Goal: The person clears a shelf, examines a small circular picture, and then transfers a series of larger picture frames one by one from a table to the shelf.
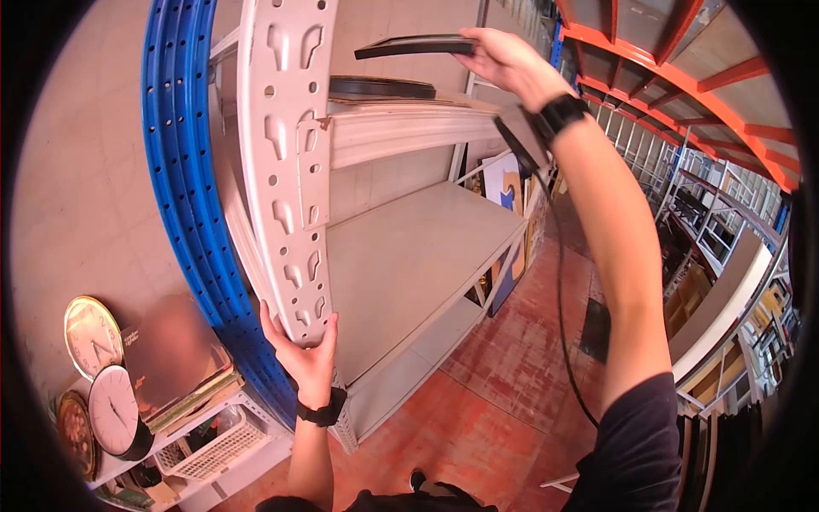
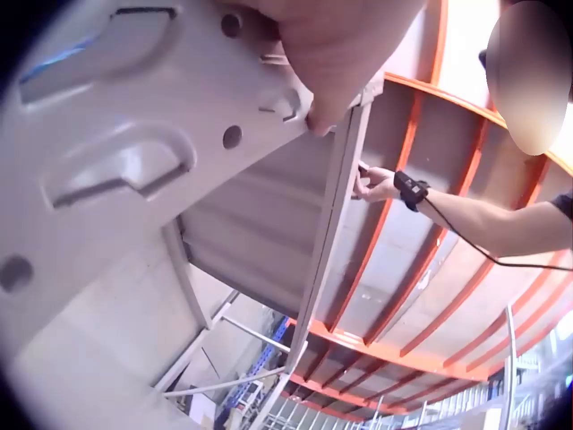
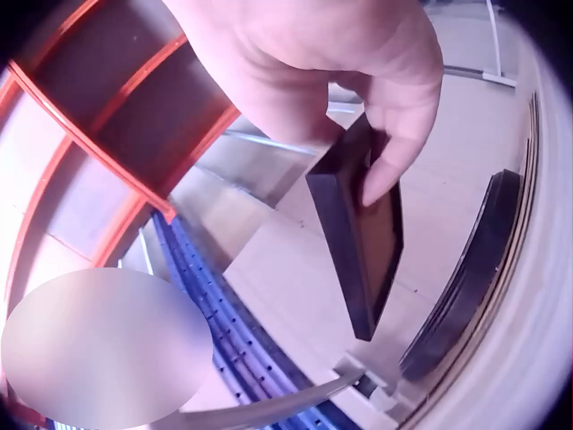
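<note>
A thin black frame [image 1: 414, 44] is held up over the top shelf by my right hand [image 1: 509, 64]. Seen from the right wrist, fingers and thumb pinch one end of this frame [image 3: 345, 233], and its inner face looks brown. Another dark flat object [image 1: 381, 87] lies on the shelf's top board just below it. My left hand [image 1: 305, 354] grips the lower end of the white perforated upright [image 1: 286, 171], thumb and fingers on either side. The left wrist view shows that hand [image 2: 336, 54] against the upright's edge.
A blue perforated post [image 1: 183, 171] stands behind the upright. Clocks [image 1: 113, 410] and a white basket [image 1: 213, 444] are at lower left. A grey shelf board [image 1: 409, 264] lies lower down. A black cable [image 1: 563, 316] hangs by the right arm. Orange beams run overhead at right.
</note>
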`<state>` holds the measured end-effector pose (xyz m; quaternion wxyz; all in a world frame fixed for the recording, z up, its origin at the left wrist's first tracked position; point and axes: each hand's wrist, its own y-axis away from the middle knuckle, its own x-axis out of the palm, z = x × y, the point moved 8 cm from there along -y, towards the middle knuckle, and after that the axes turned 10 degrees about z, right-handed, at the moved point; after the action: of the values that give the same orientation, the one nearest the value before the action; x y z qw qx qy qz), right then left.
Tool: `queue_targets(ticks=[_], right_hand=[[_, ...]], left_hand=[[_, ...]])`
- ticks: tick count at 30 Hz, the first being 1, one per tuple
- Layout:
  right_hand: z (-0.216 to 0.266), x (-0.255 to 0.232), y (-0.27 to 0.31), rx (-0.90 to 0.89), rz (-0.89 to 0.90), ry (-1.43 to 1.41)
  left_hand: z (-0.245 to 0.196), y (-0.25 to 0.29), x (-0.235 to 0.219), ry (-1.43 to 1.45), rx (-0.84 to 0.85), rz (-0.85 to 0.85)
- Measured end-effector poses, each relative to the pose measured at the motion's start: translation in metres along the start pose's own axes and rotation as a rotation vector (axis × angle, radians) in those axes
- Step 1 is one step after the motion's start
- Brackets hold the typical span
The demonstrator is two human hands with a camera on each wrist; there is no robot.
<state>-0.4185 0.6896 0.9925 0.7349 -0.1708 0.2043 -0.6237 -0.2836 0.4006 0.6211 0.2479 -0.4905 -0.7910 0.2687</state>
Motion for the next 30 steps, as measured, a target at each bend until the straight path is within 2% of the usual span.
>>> queue_targets(ticks=[3,5,7,9,11,14,16,18,20,21,22,23,24,25,26,27,29,30], right_hand=[[-0.032,0.004,-0.053,0.074,0.0,-0.074],[-0.045,0.003,-0.067,0.089,-0.009,-0.042],[-0.06,-0.017,-0.076,0.398,-0.044,0.595],[-0.052,-0.014,-0.073,0.338,0.021,0.886],[-0.055,-0.006,-0.064,0.23,0.221,0.836],[-0.077,-0.005,-0.064,0.203,0.447,0.773],[-0.075,-0.015,-0.049,0.069,0.374,0.844],[-0.059,-0.025,-0.026,-0.426,0.237,0.757],[-0.05,-0.036,0.027,-0.674,0.117,0.675],[-0.052,-0.04,0.065,-0.789,0.065,0.54],[-0.068,-0.048,0.101,-0.859,0.013,0.317],[-0.101,-0.06,0.13,-0.806,0.003,0.247],[-0.143,-0.062,0.16,-0.841,0.167,0.159],[-0.178,-0.048,0.197,-1.003,0.302,0.678],[-0.224,-0.029,0.216,-0.929,0.432,0.489],[-0.282,-0.002,0.226,-0.68,0.705,0.534],[-0.39,0.018,0.227,-0.36,0.754,0.49],[-0.425,0.021,0.232,-0.367,0.79,0.46]], left_hand=[[0.004,0.001,-0.002,-0.081,0.072,-0.037],[0.001,0.003,-0.002,-0.079,0.056,-0.053],[0.002,0.002,-0.005,-0.092,0.052,-0.078],[-0.005,0.004,-0.003,-0.188,0.167,-0.07],[-0.013,0.006,-0.003,-0.289,0.186,-0.101],[-0.003,0.011,-0.006,-0.291,0.132,-0.176],[0.0,0.014,-0.007,-0.31,0.114,-0.22],[0.006,0.016,-0.012,-0.36,0.134,-0.248],[0.009,0.019,-0.012,-0.362,0.092,-0.268],[0.013,0.022,-0.013,-0.322,0.051,-0.282],[0.015,0.021,-0.011,-0.308,-0.018,-0.229],[0.015,0.022,-0.007,-0.291,-0.087,-0.18],[0.0,0.027,0.002,-0.362,-0.04,-0.155],[-0.008,0.039,0.011,-0.433,-0.077,-0.118],[-0.015,0.054,0.012,-0.647,-0.084,-0.059],[-0.018,0.071,0.015,-0.855,-0.099,0.004],[-0.014,0.122,0.01,-0.97,-0.224,0.159],[-0.005,0.163,-0.002,-0.927,-0.434,0.159]])
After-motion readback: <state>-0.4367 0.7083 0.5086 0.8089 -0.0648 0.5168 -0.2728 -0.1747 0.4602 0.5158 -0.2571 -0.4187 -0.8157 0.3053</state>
